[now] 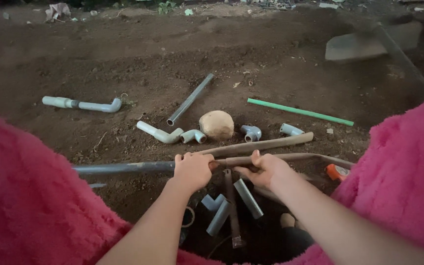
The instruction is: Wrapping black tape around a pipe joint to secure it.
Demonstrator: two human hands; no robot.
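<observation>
Ground: bare dark soil point(280, 64), lumpy and dry, with litter and a few weeds along the far edge; outdoors, dim light.
Sleeves: fluffy pink sleeves point(30, 206) fill both lower corners.
Long pipe: the long grey pipe point(123, 168) lies nearly level, its long axis running left to right across the view just in front of the person; its right part looks brown and rusty.
Left hand: the left hand point(192, 169) is clenched around the long pipe from above.
Right hand: the right hand point(266, 169) grips the same pipe just beside the left, thumb up.
Brown pipe: a second brown pipe point(261, 145) lies just beyond, tilted up to the right.
Green rod: a thin green rod point(300, 112) points down to the right, well apart.
Stone: a round tan stone point(216, 124) sits between grey elbow fittings point(193, 136).
Short pieces: short grey pipe pieces point(248, 198) lie below the hands.
Orange item: a small orange object point(337, 172) at right, too hidden to tell.
</observation>
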